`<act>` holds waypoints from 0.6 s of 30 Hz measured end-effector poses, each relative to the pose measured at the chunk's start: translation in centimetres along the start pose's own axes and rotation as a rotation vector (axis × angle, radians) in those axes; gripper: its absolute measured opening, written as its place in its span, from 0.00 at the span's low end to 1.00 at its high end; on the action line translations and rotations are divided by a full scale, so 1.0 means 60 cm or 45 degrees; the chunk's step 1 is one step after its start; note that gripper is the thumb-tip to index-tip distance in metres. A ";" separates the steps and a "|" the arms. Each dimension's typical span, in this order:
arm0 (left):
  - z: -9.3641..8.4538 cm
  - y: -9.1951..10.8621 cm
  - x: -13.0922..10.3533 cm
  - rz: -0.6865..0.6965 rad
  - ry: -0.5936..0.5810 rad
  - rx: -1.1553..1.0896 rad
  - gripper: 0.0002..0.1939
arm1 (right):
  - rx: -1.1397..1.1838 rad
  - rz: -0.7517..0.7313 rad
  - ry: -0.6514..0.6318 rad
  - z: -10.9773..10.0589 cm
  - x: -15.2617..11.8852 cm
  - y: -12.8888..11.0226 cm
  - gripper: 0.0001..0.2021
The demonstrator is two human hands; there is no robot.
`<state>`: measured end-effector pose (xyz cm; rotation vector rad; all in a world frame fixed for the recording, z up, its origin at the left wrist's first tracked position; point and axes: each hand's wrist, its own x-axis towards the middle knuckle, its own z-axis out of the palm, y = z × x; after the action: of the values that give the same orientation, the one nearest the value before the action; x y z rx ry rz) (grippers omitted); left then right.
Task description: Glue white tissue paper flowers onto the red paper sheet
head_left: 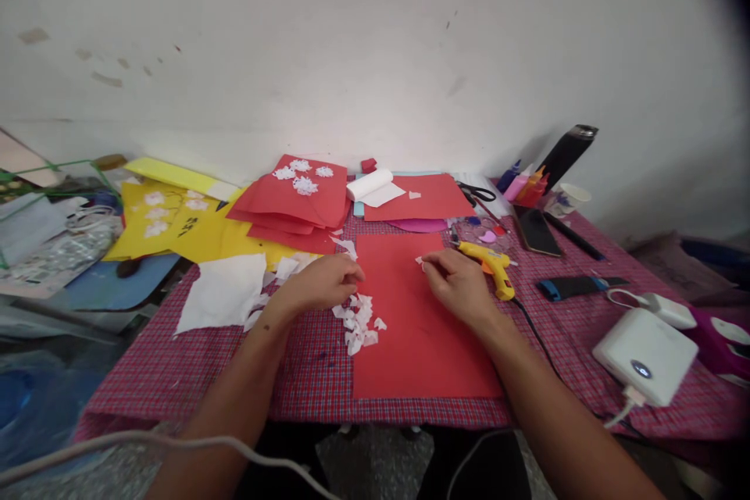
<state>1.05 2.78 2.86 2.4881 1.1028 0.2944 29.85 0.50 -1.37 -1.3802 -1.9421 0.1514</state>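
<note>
With our right hand (460, 283) we pinch a small white scrap (419, 260) over the red sheet (425, 351), mid-desk (310, 387). Our left hand (331, 281) curls at the sheet's left edge, beyond the torn paper pile (357, 324); whether its fingers grip anything, we cannot tell.

Red sheet (419, 355) free at near middle; glue gun (493, 264) obstructs right side.

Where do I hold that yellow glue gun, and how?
I'd grip the yellow glue gun by its handle, coming from the near right side. It lies flat with the handle jutting nearward, while the front end points left, away from your fingers. Mind the black cord trailing off the handle.
</note>
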 end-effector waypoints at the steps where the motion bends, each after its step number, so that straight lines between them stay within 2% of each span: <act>1: 0.002 0.000 0.000 0.020 -0.033 0.006 0.10 | 0.001 -0.009 -0.006 0.002 -0.001 -0.001 0.10; 6: 0.015 -0.001 0.004 0.077 -0.097 0.014 0.07 | 0.007 -0.053 -0.021 0.005 -0.003 -0.005 0.10; 14: 0.001 0.010 0.003 0.022 0.034 -0.055 0.09 | 0.131 -0.085 0.021 0.003 -0.004 -0.017 0.08; 18: -0.006 0.024 0.005 -0.059 0.055 -0.197 0.09 | 0.302 -0.191 -0.075 0.017 -0.010 -0.038 0.08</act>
<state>2.09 2.21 3.82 2.3269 1.1094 0.4056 27.55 -0.67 -1.27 -1.0835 -1.9951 0.3424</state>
